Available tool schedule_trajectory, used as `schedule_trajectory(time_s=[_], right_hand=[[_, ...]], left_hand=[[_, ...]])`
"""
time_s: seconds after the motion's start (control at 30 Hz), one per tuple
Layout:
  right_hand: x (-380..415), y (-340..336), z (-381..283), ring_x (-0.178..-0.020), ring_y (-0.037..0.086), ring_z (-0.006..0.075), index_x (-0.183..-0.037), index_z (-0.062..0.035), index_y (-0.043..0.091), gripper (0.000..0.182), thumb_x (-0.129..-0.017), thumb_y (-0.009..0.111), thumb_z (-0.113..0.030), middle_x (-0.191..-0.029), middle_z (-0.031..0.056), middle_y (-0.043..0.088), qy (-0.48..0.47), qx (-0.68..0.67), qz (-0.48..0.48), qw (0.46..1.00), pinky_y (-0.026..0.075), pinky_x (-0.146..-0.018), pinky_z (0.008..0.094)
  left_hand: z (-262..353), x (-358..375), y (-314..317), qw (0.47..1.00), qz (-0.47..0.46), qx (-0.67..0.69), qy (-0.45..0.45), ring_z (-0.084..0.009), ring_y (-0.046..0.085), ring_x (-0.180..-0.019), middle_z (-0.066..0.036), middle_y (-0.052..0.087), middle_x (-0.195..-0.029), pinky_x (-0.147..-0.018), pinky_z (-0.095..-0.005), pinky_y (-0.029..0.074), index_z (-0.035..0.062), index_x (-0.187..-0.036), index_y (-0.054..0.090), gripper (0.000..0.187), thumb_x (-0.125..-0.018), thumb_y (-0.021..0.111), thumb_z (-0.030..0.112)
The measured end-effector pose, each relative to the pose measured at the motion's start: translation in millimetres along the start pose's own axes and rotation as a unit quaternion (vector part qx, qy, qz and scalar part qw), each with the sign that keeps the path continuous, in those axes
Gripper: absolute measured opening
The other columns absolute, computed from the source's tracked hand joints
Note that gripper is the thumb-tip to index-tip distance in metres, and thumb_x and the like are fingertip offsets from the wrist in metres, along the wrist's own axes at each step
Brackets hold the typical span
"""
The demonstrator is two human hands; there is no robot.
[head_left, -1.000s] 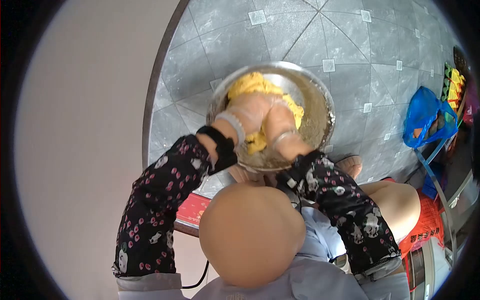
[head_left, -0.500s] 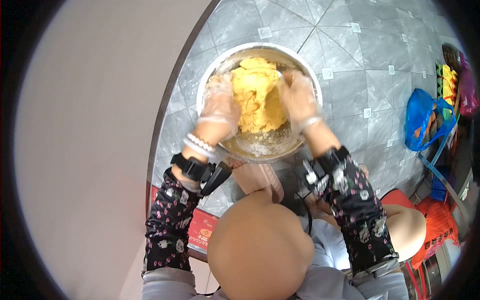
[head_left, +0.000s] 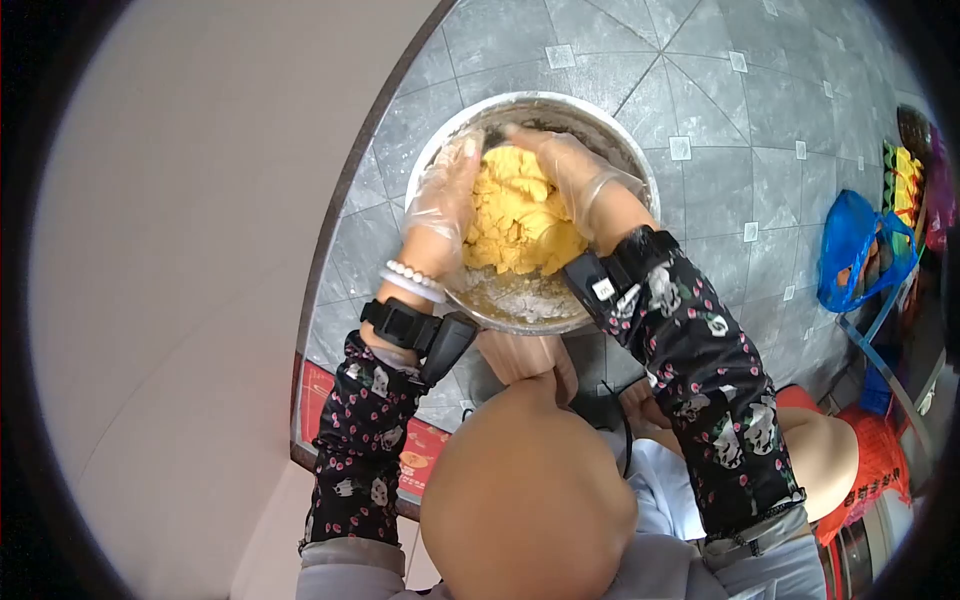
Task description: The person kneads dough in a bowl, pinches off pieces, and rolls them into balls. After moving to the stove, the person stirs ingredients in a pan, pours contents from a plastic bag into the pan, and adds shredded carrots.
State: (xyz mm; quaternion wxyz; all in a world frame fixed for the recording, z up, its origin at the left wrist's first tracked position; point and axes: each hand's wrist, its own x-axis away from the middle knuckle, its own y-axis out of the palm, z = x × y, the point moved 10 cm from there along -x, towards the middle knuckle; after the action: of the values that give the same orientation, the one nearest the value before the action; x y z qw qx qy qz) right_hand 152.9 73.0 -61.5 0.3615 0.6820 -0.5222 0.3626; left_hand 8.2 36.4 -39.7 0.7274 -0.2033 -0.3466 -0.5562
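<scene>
A lump of yellow dough (head_left: pixel 520 215) with a rough, cracked surface sits in a round metal bowl (head_left: pixel 540 325). Along the dough's left side presses my left hand (head_left: pixel 447 195), in a clear plastic glove, its fingers pointing to the far rim. My right hand (head_left: pixel 575 175), gloved the same way, reaches round the far right side, its fingertips slightly blurred at the back. Between them the two hands clasp the dough. Pale flour or dough residue coats the bowl's inner wall and its near bottom.
The bowl stands on a grey tiled floor (head_left: pixel 730 190). A pale wall or panel (head_left: pixel 200 250) with a dark edge curves along the left. To the right lie a blue plastic bag (head_left: pixel 845 250) and a red bag (head_left: pixel 870 470). A red printed box (head_left: pixel 425 450) is at lower left.
My right hand has moved from the dough's right side to its far edge, turning inward. My left hand has straightened along the left side. The dough looks more gathered, and the view has shifted slightly.
</scene>
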Motion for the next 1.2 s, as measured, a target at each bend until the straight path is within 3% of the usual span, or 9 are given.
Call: schedule_trajectory(time_s=[0.17, 0.23, 0.27, 0.37, 0.57, 0.73, 1.0, 1.1, 1.2], right_hand=[[40.3, 10.6, 2.4, -0.101, 0.062, 0.0326, -0.112, 0.0032, 0.057, 0.06, -0.085, 0.063, -0.05, -0.106, 0.0247, 0.063, -0.046, 0.374, -0.165, 0.911, 0.049, -0.085, 0.0402], [64.1, 19.4, 0.0, -0.091, 0.058, 0.0263, -0.094, 0.0014, 0.054, 0.032, -0.082, 0.07, -0.023, -0.088, 0.0184, 0.057, -0.103, 0.442, -0.194, 0.87, 0.048, -0.08, 0.0363], [66.9, 19.4, 7.3, -0.093, 0.058, 0.0292, -0.097, 0.0013, 0.054, 0.03, -0.081, 0.069, -0.02, -0.091, 0.0203, 0.057, -0.126, 0.465, -0.172, 0.859, 0.049, -0.081, 0.0379], [58.8, 21.2, 44.8, -0.098, 0.058, 0.0375, -0.103, 0.0011, 0.052, 0.031, -0.078, 0.065, -0.01, -0.098, 0.0251, 0.057, -0.194, 0.515, -0.107, 0.828, 0.049, -0.083, 0.0425], [42.3, 18.0, 55.5, -0.104, 0.055, 0.0428, -0.112, 0.0018, 0.049, 0.036, -0.076, 0.059, 0.001, -0.107, 0.0266, 0.054, -0.151, 0.549, -0.033, 0.822, 0.049, -0.088, 0.0441], [14.1, 19.0, 55.4, -0.103, 0.059, 0.0389, -0.109, 0.0017, 0.054, 0.027, -0.082, 0.054, 0.0, -0.11, 0.0256, 0.057, -0.13, 0.629, 0.02, 0.766, 0.052, -0.085, 0.042], [-17.3, 5.3, 19.3, -0.103, 0.061, 0.04, -0.109, 0.0005, 0.058, 0.027, -0.084, 0.059, -0.011, -0.109, 0.0275, 0.062, -0.131, 0.485, 0.101, 0.858, 0.05, -0.087, 0.0449], [-23.6, -9.7, 18.6, -0.111, 0.056, 0.0421, -0.114, 0.0014, 0.054, 0.039, -0.079, 0.065, -0.013, -0.117, 0.0279, 0.058, -0.13, 0.403, 0.123, 0.897, 0.046, -0.095, 0.0425], [8.0, -19.3, 27.5, -0.105, 0.059, 0.035, -0.112, 0.0043, 0.055, 0.045, -0.078, 0.069, -0.022, -0.106, 0.0256, 0.061, -0.112, 0.306, 0.061, 0.943, 0.045, -0.094, 0.0384]], left_hand=[[25.7, 21.7, 24.6, 0.889, -0.159, -0.425, 0.064, -0.0142, 0.058, -0.085, -0.004, 0.061, -0.089, -0.073, -0.0289, 0.049, 0.0028, -0.111, 0.058, 0.035, -0.084, 0.073, 0.019], [39.7, 39.8, 45.3, 0.781, -0.201, -0.583, 0.099, -0.0168, 0.06, -0.084, -0.007, 0.062, -0.089, -0.075, -0.0305, 0.05, 0.0031, -0.108, 0.057, 0.035, -0.081, 0.075, 0.018], [40.2, 45.5, 61.5, 0.713, -0.222, -0.621, 0.238, -0.0264, 0.063, -0.083, -0.012, 0.062, -0.087, -0.075, -0.0358, 0.051, 0.005, -0.104, 0.057, 0.034, -0.077, 0.074, 0.015], [-3.8, 54.1, 76.0, 0.663, -0.287, -0.606, 0.334, -0.0367, 0.061, -0.084, -0.016, 0.062, -0.088, -0.073, -0.0423, 0.051, 0.007, -0.109, 0.057, 0.036, -0.076, 0.07, 0.013], [-39.9, 35.9, 68.8, 0.667, -0.292, -0.666, 0.164, -0.0376, 0.061, -0.087, -0.019, 0.063, -0.09, -0.074, -0.0467, 0.05, 0.0095, -0.119, 0.057, 0.042, -0.078, 0.056, 0.002], [-32.2, 11.4, 71.0, 0.728, -0.247, -0.612, 0.186, -0.0368, 0.061, -0.092, -0.019, 0.063, -0.096, -0.079, -0.0452, 0.05, 0.0101, -0.115, 0.06, 0.04, -0.077, 0.055, 0.0], [-13.8, -34.1, 45.4, 0.797, 0.002, -0.6, 0.065, -0.0369, 0.059, -0.105, -0.024, 0.063, -0.106, -0.089, -0.043, 0.047, 0.0074, -0.11, 0.062, 0.028, -0.083, 0.056, 0.012], [-7.6, -43.7, 46.9, 0.81, 0.032, -0.56, 0.171, -0.0379, 0.059, -0.106, -0.025, 0.063, -0.107, -0.091, -0.0439, 0.047, 0.0033, -0.108, 0.061, 0.027, -0.082, 0.056, 0.009], [8.7, -7.8, 48.1, 0.812, -0.043, -0.574, 0.102, -0.0388, 0.058, -0.103, -0.023, 0.062, -0.102, -0.093, -0.041, 0.045, 0.003, -0.106, 0.06, 0.028, -0.079, 0.056, 0.003]])
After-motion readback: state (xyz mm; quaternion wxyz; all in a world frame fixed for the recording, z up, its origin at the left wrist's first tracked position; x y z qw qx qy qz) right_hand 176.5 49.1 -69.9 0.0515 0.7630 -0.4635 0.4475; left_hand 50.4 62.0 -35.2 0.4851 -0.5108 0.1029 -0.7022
